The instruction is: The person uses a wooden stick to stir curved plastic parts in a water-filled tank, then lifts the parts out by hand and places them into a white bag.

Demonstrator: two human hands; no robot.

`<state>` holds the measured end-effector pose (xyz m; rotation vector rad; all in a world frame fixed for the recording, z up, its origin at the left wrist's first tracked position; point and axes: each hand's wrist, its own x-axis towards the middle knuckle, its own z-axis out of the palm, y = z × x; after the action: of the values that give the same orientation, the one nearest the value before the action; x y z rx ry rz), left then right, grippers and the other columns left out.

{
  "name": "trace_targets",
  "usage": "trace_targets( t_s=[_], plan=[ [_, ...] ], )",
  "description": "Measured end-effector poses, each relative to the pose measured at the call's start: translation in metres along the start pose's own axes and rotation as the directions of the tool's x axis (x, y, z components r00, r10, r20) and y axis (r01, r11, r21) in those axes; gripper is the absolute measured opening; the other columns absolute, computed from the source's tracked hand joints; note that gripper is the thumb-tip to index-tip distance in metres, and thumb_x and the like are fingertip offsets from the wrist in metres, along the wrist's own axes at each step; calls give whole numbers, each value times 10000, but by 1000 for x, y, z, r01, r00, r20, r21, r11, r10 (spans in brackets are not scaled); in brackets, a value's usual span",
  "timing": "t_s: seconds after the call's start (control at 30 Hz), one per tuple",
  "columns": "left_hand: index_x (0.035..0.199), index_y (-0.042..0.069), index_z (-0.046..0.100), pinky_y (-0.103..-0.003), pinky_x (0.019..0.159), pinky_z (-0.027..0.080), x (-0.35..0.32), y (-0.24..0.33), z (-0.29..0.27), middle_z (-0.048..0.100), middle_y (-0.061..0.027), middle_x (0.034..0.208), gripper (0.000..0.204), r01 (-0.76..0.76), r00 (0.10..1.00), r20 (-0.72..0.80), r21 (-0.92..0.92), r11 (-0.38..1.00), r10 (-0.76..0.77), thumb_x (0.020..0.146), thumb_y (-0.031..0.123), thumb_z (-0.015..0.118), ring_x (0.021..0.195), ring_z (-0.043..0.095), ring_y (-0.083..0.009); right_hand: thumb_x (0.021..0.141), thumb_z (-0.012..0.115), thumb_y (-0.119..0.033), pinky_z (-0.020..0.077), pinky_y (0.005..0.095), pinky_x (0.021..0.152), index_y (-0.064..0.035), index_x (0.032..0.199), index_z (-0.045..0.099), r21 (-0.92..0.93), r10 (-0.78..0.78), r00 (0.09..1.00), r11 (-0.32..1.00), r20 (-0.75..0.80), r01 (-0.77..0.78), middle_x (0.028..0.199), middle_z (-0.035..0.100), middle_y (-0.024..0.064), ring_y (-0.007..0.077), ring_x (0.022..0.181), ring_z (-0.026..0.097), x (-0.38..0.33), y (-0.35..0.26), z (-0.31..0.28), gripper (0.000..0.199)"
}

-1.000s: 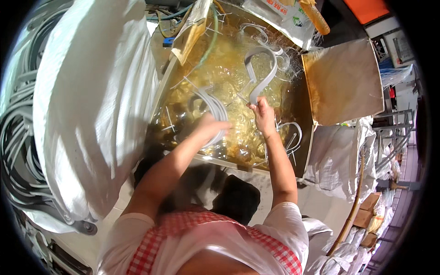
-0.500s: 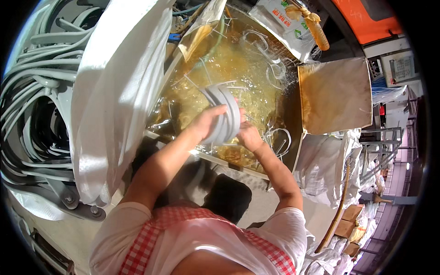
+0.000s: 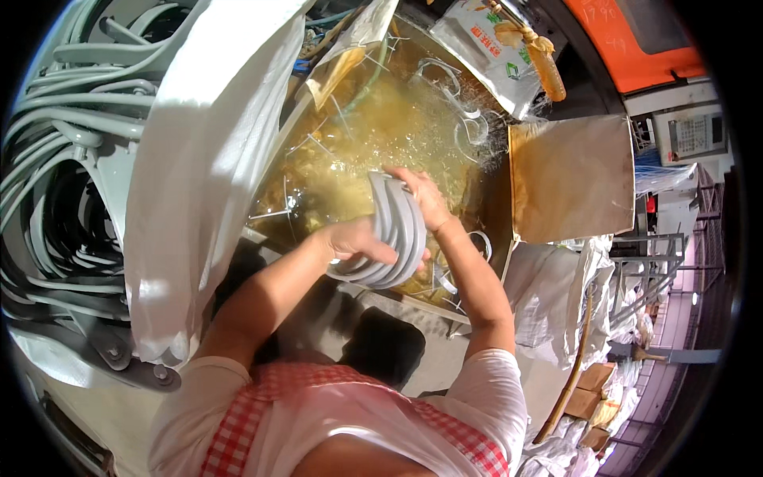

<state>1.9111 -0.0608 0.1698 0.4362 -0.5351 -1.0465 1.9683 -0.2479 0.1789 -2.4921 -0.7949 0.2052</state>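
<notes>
Both my hands hold a nested stack of curved grey plastic pieces [image 3: 407, 226] over a tub of cloudy yellowish water [image 3: 381, 103]. My left hand [image 3: 358, 240] grips the stack at its lower left, thumb laid across the front. Around its upper right side wraps my right hand [image 3: 429, 199], with some fingers hidden behind the pieces. White curled strips [image 3: 470, 127] float near the tub's right side. Thin white sticks [image 3: 322, 145] lie in the water to the left.
A white woven sack [image 3: 199, 175] hangs left of the tub, beside a heap of curved grey parts [image 3: 87, 103]. To the right stands a brown-stained board [image 3: 568, 183]. An orange machine [image 3: 624, 48] is at the far right, with cardboard boxes [image 3: 590, 391] and a wooden pole [image 3: 566, 385] lower down.
The stack has turned and come slightly nearer my body. My right hand has shifted up from its lower right side to its upper right; the left thumb now lies across the front.
</notes>
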Motion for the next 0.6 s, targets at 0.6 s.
trace_targets(
  t_s=[0.6],
  plan=[
    [1368, 25, 209, -386, 930, 407, 11, 4, -54, 348, -197, 1330, 897, -161, 513, -598, 638, 753, 616, 723, 412, 696, 1181, 412, -280, 856, 505, -187, 467, 301, 728, -8, 1044, 546, 759, 613, 710, 628, -348, -170, 939, 586, 100, 187, 810, 562, -41, 108, 43, 263]
  ],
)
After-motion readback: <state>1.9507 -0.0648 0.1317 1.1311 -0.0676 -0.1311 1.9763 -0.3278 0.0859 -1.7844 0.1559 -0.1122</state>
